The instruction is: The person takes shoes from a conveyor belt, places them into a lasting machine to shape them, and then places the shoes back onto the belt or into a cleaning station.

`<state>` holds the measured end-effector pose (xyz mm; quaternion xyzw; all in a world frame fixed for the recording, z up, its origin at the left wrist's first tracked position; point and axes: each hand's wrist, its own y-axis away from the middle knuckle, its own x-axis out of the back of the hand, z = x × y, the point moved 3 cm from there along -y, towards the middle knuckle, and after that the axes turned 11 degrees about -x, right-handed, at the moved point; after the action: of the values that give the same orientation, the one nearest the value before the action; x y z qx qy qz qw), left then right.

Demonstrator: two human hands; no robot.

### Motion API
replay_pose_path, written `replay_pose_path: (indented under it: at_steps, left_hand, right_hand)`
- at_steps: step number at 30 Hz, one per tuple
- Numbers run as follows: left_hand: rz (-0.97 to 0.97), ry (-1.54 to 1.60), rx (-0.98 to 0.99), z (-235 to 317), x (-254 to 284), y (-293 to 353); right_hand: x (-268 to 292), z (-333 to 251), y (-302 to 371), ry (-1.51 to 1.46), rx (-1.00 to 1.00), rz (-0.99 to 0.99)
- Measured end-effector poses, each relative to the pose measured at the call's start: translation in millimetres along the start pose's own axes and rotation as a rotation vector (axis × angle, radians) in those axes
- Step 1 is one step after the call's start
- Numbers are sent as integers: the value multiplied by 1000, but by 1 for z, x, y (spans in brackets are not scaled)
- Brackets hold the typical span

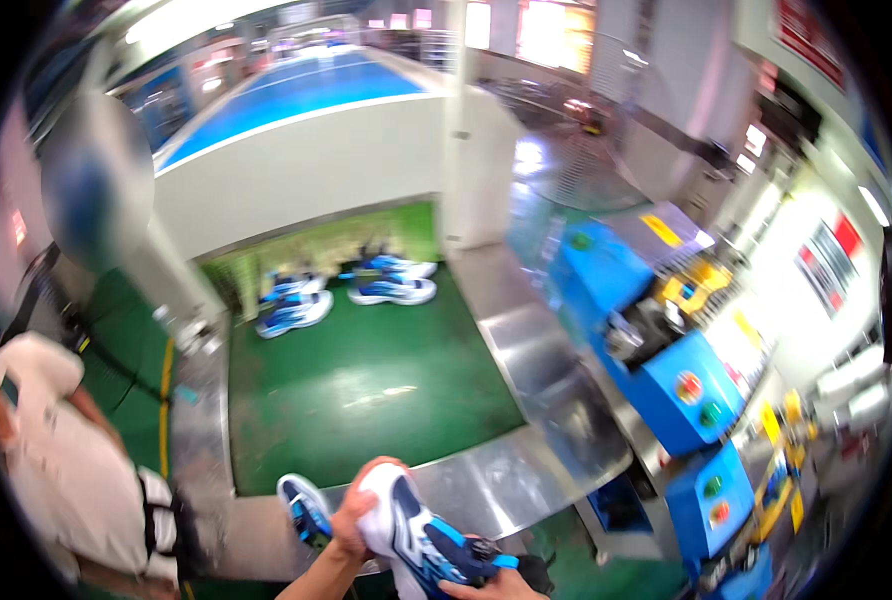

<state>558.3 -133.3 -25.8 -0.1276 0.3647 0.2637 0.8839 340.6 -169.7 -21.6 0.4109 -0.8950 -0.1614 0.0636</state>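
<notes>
A white, navy and bright-blue sneaker (402, 530) is between my two hands at the lower middle. My left hand (354, 512) is closed around its white end. At the other end, near the dark opening and a light-blue strip, my right hand (491, 586) grips it, partly cut off by the lower edge. Just left of my left hand, a second blue and white sneaker (306, 508) rests on the metal rim (251, 535); part of it is hidden. Farther off, similar sneakers (296, 305) (393, 280) stand in two groups on the green conveyor surface (366, 400).
Blue machines (691, 390) with red and green buttons line the right side, beside the metal ledge (551, 385). A person in a light shirt (66, 450) stands at the left. Beyond the white panel (306, 170) runs a blue belt (306, 90). The fan (606, 160) is behind.
</notes>
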Motion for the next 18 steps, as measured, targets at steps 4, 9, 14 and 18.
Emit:
replay_pose_path:
  at_steps: [4, 9, 14, 18]
  left_hand:
    - [71, 7, 6, -16, -18, -6]
    - [51, 114, 5, -60, -32, 9]
    - [-227, -381, 480, -143, -11, 47]
    - [-273, -239, 639, -204, -86, 82]
  right_hand:
    - [14, 26, -7, 60, -49, -57]
    - [48, 14, 17, -203, 57, -12]
    - [99, 32, 71, -264, 74, 192]
    - [161, 40, 138, -216, 233, 379]
